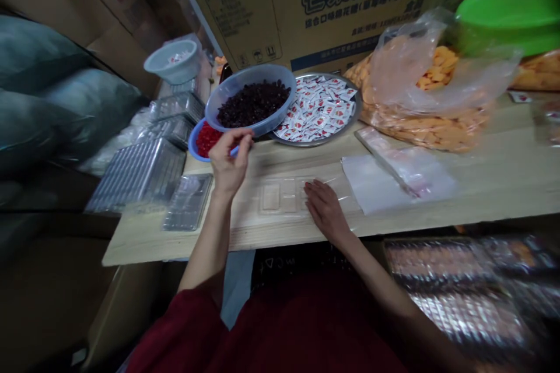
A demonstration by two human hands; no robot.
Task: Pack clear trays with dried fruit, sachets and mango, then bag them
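My left hand point(229, 162) is raised in front of the bowls with its fingers pinched together; whatever is between the fingertips is too small to make out. Just behind it a light blue bowl point(214, 119) of dark pieces partly covers a smaller blue bowl point(192, 145) of red pieces. My right hand point(324, 208) lies palm down with fingers stretched out over the right part of a clear plastic tray point(289, 195). A small red spot shows at its fingertips, and I cannot tell what it is. The tray is flat on the wooden table point(254, 236).
Stacked clear trays point(140, 172) and a single clear tray point(188, 201) are at the left. A metal dish point(357, 113) of small white packets stands behind. To the right are a bag of orange pieces point(420, 122), a white sheet point(363, 186) and a green basin point(507, 17).
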